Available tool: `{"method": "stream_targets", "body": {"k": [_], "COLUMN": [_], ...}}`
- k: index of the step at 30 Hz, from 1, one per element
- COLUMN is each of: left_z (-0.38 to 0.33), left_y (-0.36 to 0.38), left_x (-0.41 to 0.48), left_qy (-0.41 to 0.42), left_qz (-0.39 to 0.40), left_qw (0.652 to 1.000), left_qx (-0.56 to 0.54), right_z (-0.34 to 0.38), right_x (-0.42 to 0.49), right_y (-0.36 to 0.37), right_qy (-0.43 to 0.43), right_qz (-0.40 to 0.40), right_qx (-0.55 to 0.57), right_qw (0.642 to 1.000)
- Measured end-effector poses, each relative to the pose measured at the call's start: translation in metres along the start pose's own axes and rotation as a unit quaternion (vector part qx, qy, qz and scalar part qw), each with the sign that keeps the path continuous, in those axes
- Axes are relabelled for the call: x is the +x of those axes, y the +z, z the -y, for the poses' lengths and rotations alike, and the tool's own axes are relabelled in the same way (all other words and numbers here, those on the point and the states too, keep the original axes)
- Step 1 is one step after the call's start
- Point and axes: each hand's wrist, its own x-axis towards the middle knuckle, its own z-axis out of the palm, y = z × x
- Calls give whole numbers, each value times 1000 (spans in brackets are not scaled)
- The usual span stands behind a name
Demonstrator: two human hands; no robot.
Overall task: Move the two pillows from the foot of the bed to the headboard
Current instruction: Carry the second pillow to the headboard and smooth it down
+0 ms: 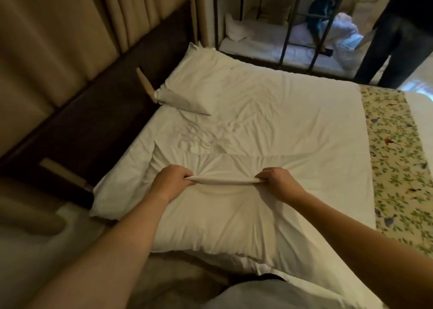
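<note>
A white pillow (210, 219) lies near me on the bed, close to the dark headboard (98, 111). My left hand (171, 182) and my right hand (278, 182) each pinch its cover, pulling a taut fold of fabric between them. A second white pillow (199, 83) rests flat against the headboard farther along, at the bed's far side. Both lie on the white duvet (293, 121).
A floral bed runner (396, 158) crosses the foot of the bed on the right. A person in dark trousers (386, 46) stands beyond the far side. A metal-framed rack (290, 27) with bedding and a blue bag sits behind. Padded beige wall panels rise above the headboard.
</note>
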Motion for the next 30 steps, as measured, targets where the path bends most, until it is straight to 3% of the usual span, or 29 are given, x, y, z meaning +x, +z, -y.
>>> {"method": "stream_targets", "body": {"k": [12, 17, 30], "left_z": [82, 107, 210], "left_y": [-32, -36, -55], "left_x": [-5, -2, 64], "left_qy": [-144, -174, -219], "left_qz": [-66, -106, -123], "left_qw": [987, 979, 967], "left_qx": [-27, -18, -50], "right_z": [35, 50, 93], "right_x": [142, 197, 366], "right_y": [25, 36, 85], "right_qy": [-177, -212, -256], "right_qz": [35, 37, 82], "right_qx": [5, 10, -14], "right_qw": [984, 977, 963]}}
